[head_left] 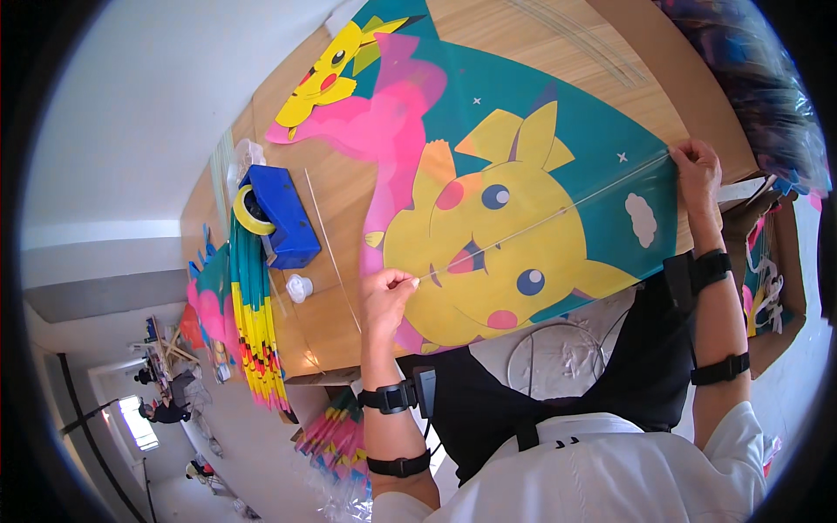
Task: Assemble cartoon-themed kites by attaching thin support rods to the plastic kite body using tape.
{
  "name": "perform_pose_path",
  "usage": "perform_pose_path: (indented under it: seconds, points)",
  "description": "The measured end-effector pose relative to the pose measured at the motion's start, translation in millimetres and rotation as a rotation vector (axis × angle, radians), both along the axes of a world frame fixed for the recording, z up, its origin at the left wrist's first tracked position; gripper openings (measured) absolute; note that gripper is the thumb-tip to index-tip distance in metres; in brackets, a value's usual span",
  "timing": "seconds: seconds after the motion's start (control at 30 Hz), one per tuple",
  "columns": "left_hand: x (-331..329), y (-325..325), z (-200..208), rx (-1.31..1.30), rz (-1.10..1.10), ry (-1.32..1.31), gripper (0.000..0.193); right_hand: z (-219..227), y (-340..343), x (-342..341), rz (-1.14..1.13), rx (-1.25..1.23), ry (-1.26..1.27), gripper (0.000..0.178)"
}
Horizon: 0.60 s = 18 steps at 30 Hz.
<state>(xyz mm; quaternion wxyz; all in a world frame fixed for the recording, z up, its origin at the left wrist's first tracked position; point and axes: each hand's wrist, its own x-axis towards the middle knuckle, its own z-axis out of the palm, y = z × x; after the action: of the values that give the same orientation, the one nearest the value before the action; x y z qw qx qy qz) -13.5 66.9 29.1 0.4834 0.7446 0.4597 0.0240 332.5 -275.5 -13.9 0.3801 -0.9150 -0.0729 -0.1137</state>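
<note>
A large kite sail (558,96) of thin green and pink sheet, printed with a yellow cartoon character, lies across the table in front of me. Over it runs a thin pale rod (547,213), slanting up from left to right. My left hand (388,303) pinches the rod's near-left end, close to the sail's pink edge. At the other end, by the sail's green right corner, my right hand (699,177) closes its fingertips on the rod. A second printed piece (320,83) with a smaller yellow figure lies at the far left, partly overlapping the sail.
Left of the sail stand a blue tape dispenser (291,218) with a yellow tape roll (248,212) and a small white cup-like piece (299,288). Folded kites (255,336) hang over the table's left edge. Loose thin rods lie about. A cardboard box (776,336) stands at right.
</note>
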Motion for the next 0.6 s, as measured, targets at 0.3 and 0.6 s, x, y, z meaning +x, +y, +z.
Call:
perform_pose_path:
  seconds: [0.3, 0.6]
  points:
    - [5.0, -5.5, 3.5, 0.01, 0.007, -0.016, 0.003, -1.9, -3.7, 0.5, -0.007, -0.03, -0.011, 0.016]
    - [5.7, -2.2, -3.2, 0.104, -0.061, 0.057, 0.004, 1.9, -1.1, -1.3, -0.012, -0.019, 0.025, 0.015]
